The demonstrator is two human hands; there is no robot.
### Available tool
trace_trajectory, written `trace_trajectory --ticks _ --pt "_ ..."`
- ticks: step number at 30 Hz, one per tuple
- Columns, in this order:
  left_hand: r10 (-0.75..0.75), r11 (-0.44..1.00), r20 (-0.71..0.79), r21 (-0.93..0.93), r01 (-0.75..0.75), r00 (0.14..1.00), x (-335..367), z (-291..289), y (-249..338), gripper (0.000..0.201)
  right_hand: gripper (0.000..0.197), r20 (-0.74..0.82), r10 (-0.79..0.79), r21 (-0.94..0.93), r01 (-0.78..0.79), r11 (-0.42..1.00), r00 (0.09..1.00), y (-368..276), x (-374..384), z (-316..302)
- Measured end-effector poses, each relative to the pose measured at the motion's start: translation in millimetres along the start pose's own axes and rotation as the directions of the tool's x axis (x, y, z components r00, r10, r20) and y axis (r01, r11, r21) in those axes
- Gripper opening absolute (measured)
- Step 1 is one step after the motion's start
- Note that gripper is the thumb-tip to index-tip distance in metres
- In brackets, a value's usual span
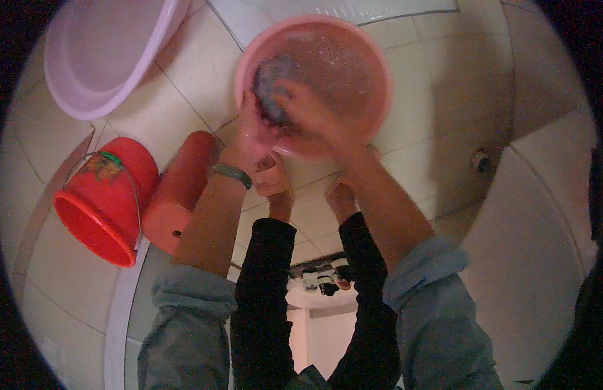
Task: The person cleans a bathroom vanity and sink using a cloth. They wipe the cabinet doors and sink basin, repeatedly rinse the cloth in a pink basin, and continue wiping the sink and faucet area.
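Note:
A round pink basin (380, 68) stands on the tiled floor in front of me, with cloudy, foamy water inside. A wet grey-blue cloth (280, 67) is bunched against its left inner side. My right hand (304, 109) reaches into the basin, its bent fingers pressed round the cloth and slightly blurred. Over the near left rim lies my left hand (252, 133), close beside the cloth. Its fingers are smeared, so their grip does not show. A dark bracelet (232, 175) circles my left wrist.
At the left a red bucket (106, 214) with a wire handle lies tilted beside a red plastic stool-like piece (178, 188). A lilac tub (87, 107) stands at the far left. My bare feet (273, 179) are just below the basin. A small dark round object (481, 160) sits at the right.

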State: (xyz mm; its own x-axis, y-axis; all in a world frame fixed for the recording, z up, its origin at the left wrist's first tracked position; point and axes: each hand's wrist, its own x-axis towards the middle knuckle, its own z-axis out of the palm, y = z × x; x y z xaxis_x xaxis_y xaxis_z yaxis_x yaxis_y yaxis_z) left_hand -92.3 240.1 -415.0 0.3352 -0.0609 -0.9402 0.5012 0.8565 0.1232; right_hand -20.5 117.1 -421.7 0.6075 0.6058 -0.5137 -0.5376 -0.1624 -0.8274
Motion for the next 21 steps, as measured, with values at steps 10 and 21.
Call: trace_trajectory --ticks 10,21 --pt "0.163 0.975 0.16 0.124 -0.184 0.974 -26.1 19.2 -4.1 0.039 0.021 -0.001 -0.095 -0.631 0.073 0.773 0.995 -84.5 -50.6 29.4" --pt "0.45 0.787 0.076 0.437 -0.435 0.89 25.4 20.6 7.5 0.052 0.038 -0.647 0.086 -0.111 -0.206 0.972 0.757 -12.2 -20.9 -57.9"
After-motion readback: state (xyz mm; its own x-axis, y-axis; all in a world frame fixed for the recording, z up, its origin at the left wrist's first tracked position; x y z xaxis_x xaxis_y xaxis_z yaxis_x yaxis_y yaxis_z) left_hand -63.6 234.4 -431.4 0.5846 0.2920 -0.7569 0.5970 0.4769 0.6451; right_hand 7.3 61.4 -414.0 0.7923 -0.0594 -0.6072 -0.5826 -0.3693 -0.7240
